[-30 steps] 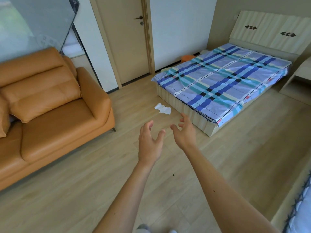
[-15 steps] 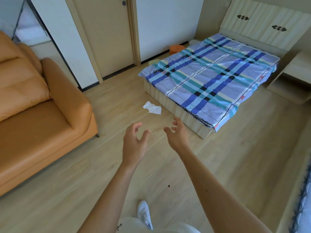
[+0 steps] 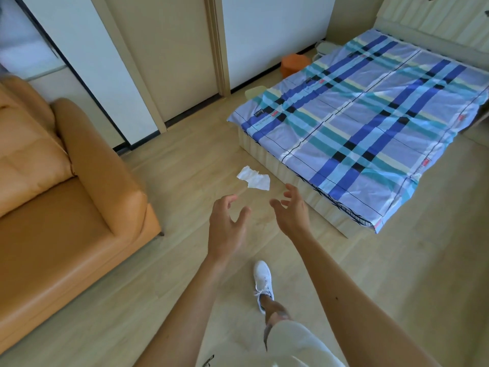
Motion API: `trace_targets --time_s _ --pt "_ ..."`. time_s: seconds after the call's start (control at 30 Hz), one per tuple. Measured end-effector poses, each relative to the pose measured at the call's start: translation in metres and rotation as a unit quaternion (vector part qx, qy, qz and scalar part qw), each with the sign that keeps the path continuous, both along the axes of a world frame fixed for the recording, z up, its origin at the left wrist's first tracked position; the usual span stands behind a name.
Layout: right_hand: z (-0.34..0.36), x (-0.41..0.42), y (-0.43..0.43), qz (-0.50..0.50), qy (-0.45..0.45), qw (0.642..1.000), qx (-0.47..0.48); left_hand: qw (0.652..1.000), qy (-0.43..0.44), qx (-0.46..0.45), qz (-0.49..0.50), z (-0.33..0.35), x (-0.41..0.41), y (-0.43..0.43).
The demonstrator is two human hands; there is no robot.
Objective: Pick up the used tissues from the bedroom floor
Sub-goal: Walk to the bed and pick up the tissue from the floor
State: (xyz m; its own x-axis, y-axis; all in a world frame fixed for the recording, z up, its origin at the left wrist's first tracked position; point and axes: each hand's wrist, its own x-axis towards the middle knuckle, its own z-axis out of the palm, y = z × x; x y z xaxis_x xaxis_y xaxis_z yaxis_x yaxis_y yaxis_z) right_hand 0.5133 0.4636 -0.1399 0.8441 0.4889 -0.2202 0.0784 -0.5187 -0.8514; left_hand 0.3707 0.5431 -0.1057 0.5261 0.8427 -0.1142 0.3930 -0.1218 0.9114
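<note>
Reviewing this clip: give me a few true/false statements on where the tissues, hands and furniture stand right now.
1. The tissues lie on the wooden floor beside the bed. True.
2. The left hand holds a tissue. False: it is open and holds nothing.
3. The right hand is open, short of the tissues. True.
4. The sofa is blue. False: it is orange-brown.
5. The tissues rest on the bedsheet. False: they are on the floor.
</note>
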Motion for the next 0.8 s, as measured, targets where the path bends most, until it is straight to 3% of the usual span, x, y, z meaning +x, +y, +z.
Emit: trace_targets --time_s 0.4,0.57,0.8 --pt "-0.035 0.152 0.183 0.094 0.036 0.992 -0.077 0.998 0.047 -0.002 0.041 -0.023 0.145 0.174" --pt "-0.07 0.19 0.258 0.101 0.061 0.987 -0.111 0.995 0.064 -0.057 0.052 -0.05 0.193 0.25" --pt "-0.133 0.248 0.373 0.07 0.133 0.976 -0.16 0.99 0.11 -0.083 -0.032 -0.107 0.262 0.368"
